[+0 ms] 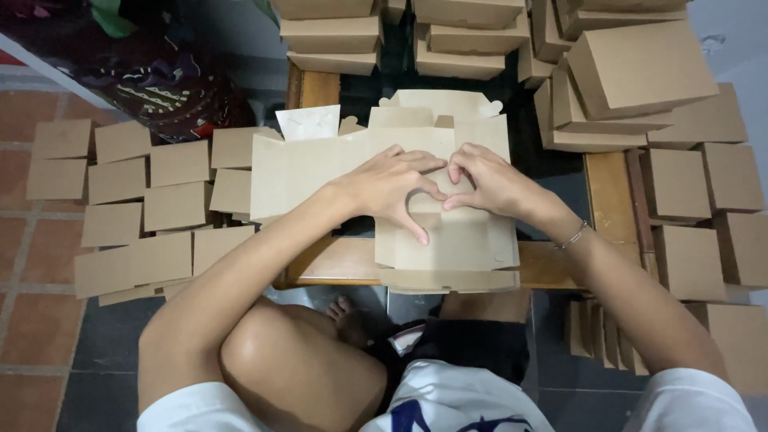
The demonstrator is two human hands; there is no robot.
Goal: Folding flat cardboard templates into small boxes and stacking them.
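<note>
On the far left, flat cardboard pieces (136, 208) lie spread in overlapping rows across the tiled floor (32, 336), beside a dark patterned cloth (172, 92). A larger flat sheet of cardboard (300, 172) overlaps the left edge of the low wooden worktop (336, 264).

In the middle, an unfolded box blank (448, 240) lies flat on the worktop, its flaps reaching toward the person at the near edge and away at the far edge. The left hand (388, 186) presses down on it with fingers (416, 228) spread narrow and flat, holding nothing, the forefinger stretched along a crease. The right hand (488, 180) rests just beside it, touching the same blank, fingers curled lightly with the tips pressed to the cardboard; a thin bracelet (572, 236) circles that wrist.

Behind the blank stand stacks of folded boxes (400, 36). To the right, more finished boxes (640, 68) are piled at angles, with further rows (704, 216) crowding the worktop's right end and the floor.

The person sits with a bare knee (296, 360) raised below the worktop.
</note>
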